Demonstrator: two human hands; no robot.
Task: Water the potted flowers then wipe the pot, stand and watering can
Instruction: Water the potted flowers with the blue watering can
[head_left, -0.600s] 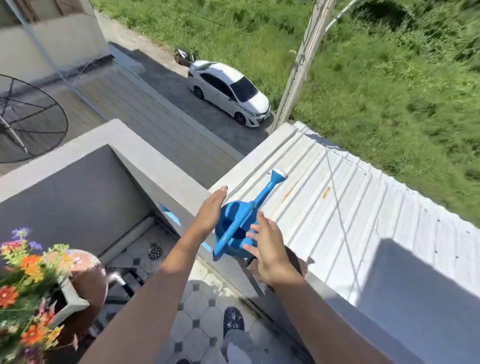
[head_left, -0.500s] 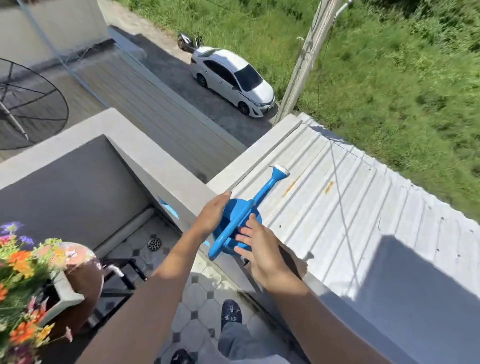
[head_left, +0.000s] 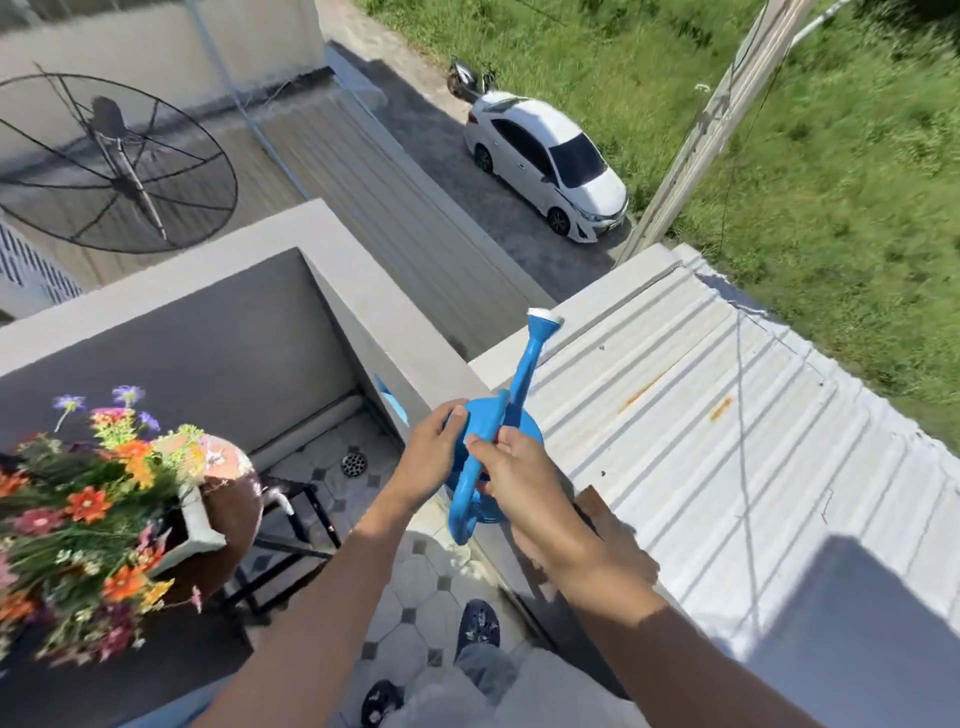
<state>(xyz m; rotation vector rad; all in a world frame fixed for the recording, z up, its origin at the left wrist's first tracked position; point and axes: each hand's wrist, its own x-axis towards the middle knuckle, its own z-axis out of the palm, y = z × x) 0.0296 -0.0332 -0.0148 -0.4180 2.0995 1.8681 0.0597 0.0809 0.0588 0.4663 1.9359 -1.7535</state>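
A blue watering can (head_left: 491, 431) sits at the top of the balcony wall (head_left: 363, 306), its long spout pointing up and away, ending in a white rose head. My left hand (head_left: 431, 460) is wrapped on the can's left side. My right hand (head_left: 519, 475) grips the blue handle on the near side. At the left stands a brown pot (head_left: 228, 525) with orange, pink and purple flowers (head_left: 93, 509), resting on a black metal stand (head_left: 301, 525).
The tiled balcony floor (head_left: 415, 587) has a round drain (head_left: 354, 461) near the wall. My shoes show at the bottom. Beyond the wall lie a corrugated white roof (head_left: 727, 467), a mesh satellite dish (head_left: 109, 166) and a white car (head_left: 545, 161) far below.
Both hands have closed on the watering can, the right one now around the handle. The can's spout has swung more upright. The view shifted, bringing the flowers further into frame.
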